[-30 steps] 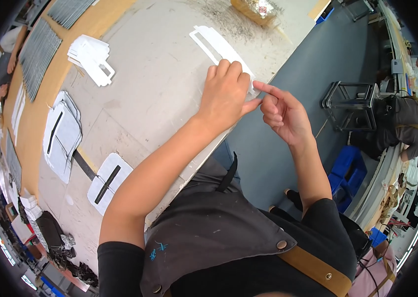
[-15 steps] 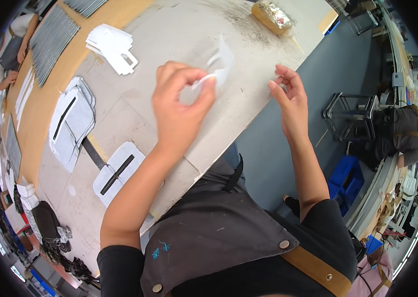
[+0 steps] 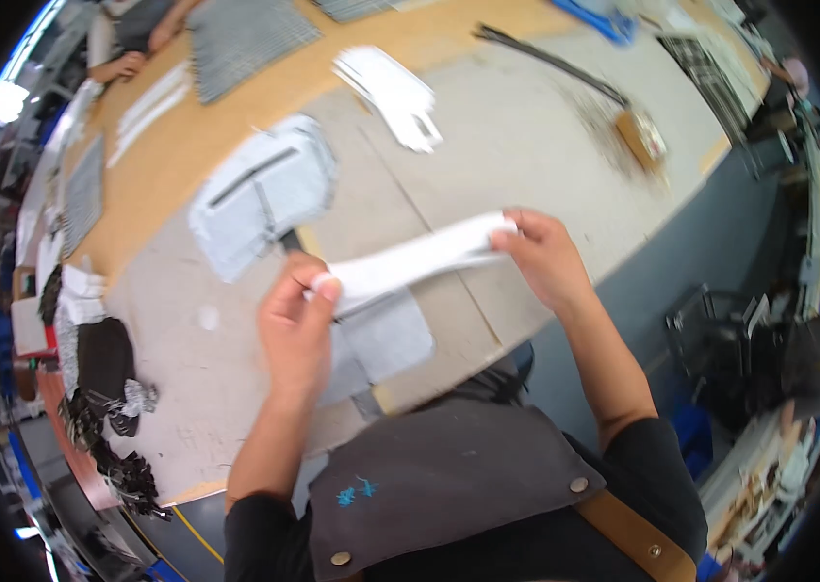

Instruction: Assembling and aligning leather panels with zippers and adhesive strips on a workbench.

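A white strip (image 3: 420,260), perhaps cloth or paper, stretches between my hands above the worktable (image 3: 546,175). Its left end is pinched by the thumb and fingers of my left hand (image 3: 295,325). At the other end my right hand (image 3: 551,264) grips it, a little higher and farther right. Partly hidden under the strip lies a pale grey fabric piece (image 3: 391,339) with a dark band across it. Beyond my left hand rests a pile of similar rounded fabric pieces (image 3: 308,170), the top one bearing a black strip (image 3: 253,178).
White cut-out pieces (image 3: 386,92) lie farther back. A brownish block (image 3: 635,141) sits at the right beside a dark bar (image 3: 551,63). Striped grey fabric (image 3: 245,44) lies near another person's hands (image 3: 129,66). Dark cloth scraps (image 3: 109,369) bunch up at the left edge.
My right hand, formerly apart with nothing in it, now holds one end of the white strip. The strip is drawn out flat over the fabric piece, and the view has swung right.
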A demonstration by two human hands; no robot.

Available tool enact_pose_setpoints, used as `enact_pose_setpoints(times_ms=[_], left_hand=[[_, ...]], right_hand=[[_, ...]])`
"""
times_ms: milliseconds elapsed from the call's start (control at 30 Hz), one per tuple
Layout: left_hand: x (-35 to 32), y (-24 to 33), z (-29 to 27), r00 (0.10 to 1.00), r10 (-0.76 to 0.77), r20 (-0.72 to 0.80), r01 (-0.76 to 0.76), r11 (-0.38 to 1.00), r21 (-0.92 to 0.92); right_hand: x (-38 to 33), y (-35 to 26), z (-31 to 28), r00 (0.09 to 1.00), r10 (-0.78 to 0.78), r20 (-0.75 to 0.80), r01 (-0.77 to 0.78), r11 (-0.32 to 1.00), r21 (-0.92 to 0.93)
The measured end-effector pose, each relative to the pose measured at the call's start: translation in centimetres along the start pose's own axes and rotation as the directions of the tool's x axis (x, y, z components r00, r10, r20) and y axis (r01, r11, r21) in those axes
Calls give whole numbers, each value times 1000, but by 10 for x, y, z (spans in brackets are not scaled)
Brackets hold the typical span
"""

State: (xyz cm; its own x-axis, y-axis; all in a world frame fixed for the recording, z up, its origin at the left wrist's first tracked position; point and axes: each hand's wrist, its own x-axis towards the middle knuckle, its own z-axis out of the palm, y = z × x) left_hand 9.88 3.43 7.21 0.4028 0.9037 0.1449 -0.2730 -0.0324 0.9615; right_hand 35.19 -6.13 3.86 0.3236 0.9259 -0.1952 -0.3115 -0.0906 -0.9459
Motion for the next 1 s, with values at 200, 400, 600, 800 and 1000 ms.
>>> enact_pose_setpoints(times_ms=[200,400,600,800,1000], left_hand=[[-15,-27,-46,994,-78,-77,82,995,48],[-42,-33,-74,963,-177,-205,186,982,27],[-57,-36,-88,938,-221,-267,254,963,95],[-72,-29,-102,928,-273,-252,316,938,144],[-86,-17,-105,912,-312,-266,381,884,272]], right_hand=[[7,20,20,997,20,73,-15,998,-58],[9,21,43,962,69,266,-57,997,-54],[5,25,55,943,161,293,-139,986,-92],[-4,24,61,911,294,288,-257,953,-160],[-20,24,62,907,325,268,-254,930,-267]])
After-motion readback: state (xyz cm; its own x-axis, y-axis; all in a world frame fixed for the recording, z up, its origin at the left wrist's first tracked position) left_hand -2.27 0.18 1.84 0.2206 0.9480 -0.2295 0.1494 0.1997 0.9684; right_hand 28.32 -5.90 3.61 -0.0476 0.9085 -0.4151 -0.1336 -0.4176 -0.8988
